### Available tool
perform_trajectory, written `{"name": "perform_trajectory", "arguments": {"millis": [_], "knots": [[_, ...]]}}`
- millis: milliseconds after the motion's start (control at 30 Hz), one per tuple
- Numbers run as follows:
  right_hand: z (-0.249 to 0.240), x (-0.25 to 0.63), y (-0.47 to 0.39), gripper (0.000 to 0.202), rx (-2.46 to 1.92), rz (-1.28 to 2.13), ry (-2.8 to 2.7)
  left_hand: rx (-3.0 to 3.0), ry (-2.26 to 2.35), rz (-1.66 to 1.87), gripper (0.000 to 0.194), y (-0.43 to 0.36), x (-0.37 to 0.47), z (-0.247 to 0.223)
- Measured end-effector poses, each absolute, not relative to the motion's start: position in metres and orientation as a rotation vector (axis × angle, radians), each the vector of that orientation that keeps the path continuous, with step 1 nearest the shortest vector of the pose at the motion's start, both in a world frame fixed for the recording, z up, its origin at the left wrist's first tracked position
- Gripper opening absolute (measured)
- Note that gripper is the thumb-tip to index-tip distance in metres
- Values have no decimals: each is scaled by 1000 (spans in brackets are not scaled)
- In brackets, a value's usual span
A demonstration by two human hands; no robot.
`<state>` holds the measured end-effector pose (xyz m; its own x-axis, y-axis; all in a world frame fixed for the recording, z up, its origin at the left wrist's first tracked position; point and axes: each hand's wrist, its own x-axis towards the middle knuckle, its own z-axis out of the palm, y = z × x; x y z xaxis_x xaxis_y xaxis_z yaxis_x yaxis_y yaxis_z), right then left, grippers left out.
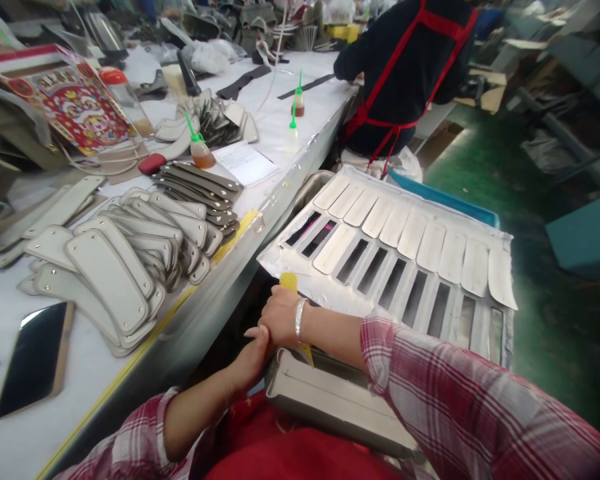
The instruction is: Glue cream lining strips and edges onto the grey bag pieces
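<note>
My right hand (280,317), with a silver bracelet at its wrist, is closed around something yellow (289,282) that sticks out above and below it. Close against it on the left is my left hand (253,357), fingers curled; what they hold, if anything, is hidden. Just below my right wrist, a stack of pale strips (337,397) lies above my red apron (300,457). Beyond my right forearm stands a white slotted rack (330,291), with a row of pale rounded strips (413,230) along its far part and one more strip (333,249) nearer.
The white table (180,347) at left bears piled pale straps (110,277), a phone (35,357), dark straps (195,187) and a glue bottle (201,155). A person in red apron straps (395,80) stands behind the rack. A blue tray edge (445,200) lies beyond it.
</note>
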<state>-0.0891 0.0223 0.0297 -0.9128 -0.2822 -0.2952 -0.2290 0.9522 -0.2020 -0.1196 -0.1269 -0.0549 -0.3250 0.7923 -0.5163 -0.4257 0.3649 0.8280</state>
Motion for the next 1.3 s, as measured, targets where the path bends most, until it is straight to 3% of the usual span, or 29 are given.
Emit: {"name": "perform_trajectory", "arguments": {"millis": [333, 700, 933, 1300], "knots": [[34, -89, 19, 48, -535, -222, 2747, 377, 1526, 1346, 53, -137, -108, -70], [32, -71, 22, 47, -479, -236, 2924, 628, 1743, 1216, 54, -131, -105, -56], [28, -61, 22, 51, -294, -257, 2974, 808, 1635, 1157, 70, -125, -115, -51], [18, -37, 18, 57, 255, -330, 2973, 955, 1368, 986, 55, -93, -127, -10]]}}
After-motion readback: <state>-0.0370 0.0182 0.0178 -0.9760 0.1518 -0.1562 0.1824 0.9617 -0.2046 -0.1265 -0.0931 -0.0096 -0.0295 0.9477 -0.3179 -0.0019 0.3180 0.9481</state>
